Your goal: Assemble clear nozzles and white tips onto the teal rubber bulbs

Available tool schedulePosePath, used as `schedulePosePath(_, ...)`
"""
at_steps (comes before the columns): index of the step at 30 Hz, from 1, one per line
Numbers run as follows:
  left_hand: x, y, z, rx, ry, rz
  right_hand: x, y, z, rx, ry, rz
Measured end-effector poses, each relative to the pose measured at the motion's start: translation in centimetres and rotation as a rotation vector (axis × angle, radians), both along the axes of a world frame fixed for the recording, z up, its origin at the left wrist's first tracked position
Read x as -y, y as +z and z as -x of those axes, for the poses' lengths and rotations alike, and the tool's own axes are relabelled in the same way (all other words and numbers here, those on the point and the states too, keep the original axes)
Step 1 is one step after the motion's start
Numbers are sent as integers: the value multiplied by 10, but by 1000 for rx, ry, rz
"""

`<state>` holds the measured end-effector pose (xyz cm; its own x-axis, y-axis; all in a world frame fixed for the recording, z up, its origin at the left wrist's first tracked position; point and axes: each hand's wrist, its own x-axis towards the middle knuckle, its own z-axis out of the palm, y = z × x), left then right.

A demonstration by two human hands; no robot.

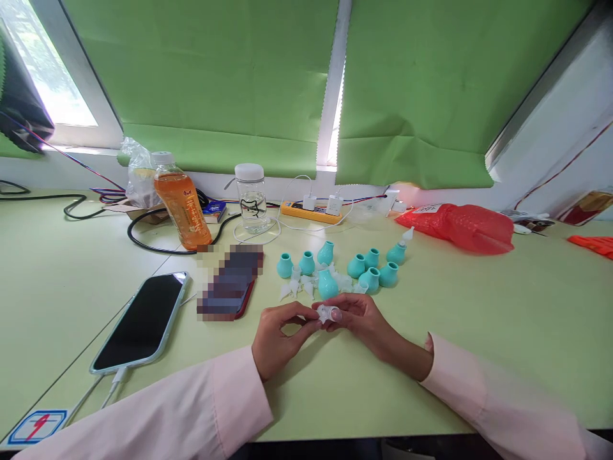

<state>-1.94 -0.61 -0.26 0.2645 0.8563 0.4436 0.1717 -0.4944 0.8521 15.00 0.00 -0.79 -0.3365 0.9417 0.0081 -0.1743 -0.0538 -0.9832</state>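
Note:
Between the fingertips of both hands is a small translucent plastic nozzle piece (pixel 326 313), its round open end facing right. My left hand (pixel 281 338) pinches its left side with thumb and forefinger. My right hand (pixel 364 324) closes on the other side, fingers partly hidden behind it. Just beyond the hands stands a teal squeeze bulb (pixel 327 285). Several more teal bulbs (pixel 370 280) spread out behind and to the right, most with open necks. One bulb (pixel 396 254) at the far right has a translucent tip on it. Loose translucent nozzle pieces (pixel 306 285) lie among the bulbs.
Left of the hands lie a dark phone (pixel 230 284), partly blurred out, and a phone on a cable (pixel 141 322). Behind stand an orange drink bottle (pixel 181 207), a clear jar (pixel 253 201) and a yellow power strip (pixel 311 213). A red plastic bag (pixel 460 227) lies back right.

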Motion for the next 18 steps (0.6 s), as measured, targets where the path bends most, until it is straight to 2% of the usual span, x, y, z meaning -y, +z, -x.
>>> schedulePosePath(7,-2,0,0,-59,-4,-42,0,2,1,-32,46,74)
schedulePosePath(18,-1,-3,-2,-81,11,44,0,2,2,7,63,88)
